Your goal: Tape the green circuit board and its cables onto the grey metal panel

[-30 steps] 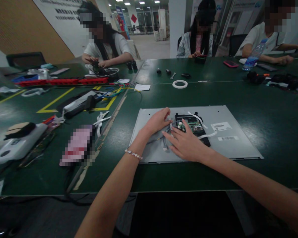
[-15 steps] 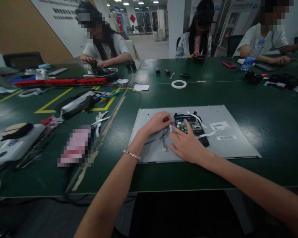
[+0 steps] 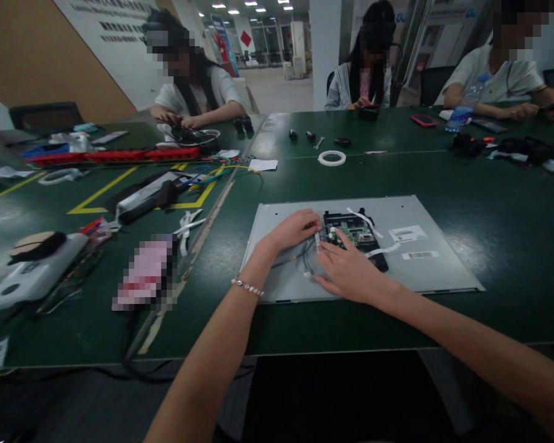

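Observation:
A thin grey metal panel [image 3: 425,271] lies flat on the table. On its middle sits a black plastic frame [image 3: 379,263] with a green circuit board [image 3: 351,232] in it. My left hand [image 3: 295,229] is closed at the frame's left edge, its fingertips pinched at the top of a short whitish tape strip [image 3: 318,239]. My right hand [image 3: 353,267] rests over the frame's lower left with its fingers spread; one fingertip is by the board, another touches the strip. Dark cables [image 3: 307,258] run beneath my hands. White tape [image 3: 382,250] sticks to the frame's right side.
A tape roll [image 3: 332,158] and a small wrench [image 3: 319,143] lie beyond the panel. To the left are a pixelated pink item [image 3: 145,271], white tape strips [image 3: 188,227] and a white device [image 3: 34,271]. Several people sit across the table; a water bottle [image 3: 466,107] stands at right.
My right hand's pointing finger has bent and drawn slightly left on the board. My left fingertips have shifted slightly right at the strip. The panel has stayed in place.

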### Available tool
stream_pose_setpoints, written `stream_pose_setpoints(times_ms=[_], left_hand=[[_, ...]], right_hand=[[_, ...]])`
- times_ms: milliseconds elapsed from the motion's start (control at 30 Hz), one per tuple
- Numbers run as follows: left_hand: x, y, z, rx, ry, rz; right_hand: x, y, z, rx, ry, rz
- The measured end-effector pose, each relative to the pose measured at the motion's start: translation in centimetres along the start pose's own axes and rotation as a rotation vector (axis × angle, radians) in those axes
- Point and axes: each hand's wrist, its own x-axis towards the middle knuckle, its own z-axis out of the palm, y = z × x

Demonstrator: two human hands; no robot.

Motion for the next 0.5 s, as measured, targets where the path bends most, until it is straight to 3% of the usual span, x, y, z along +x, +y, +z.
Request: stream_pose_setpoints(times_ms=[500], left_hand=[[-0.05, -0.60, 0.45, 0.085, 0.014, 0.021]], right_hand=[[0.14, -0.16, -0.57, 0.003, -0.036, -0.013]])
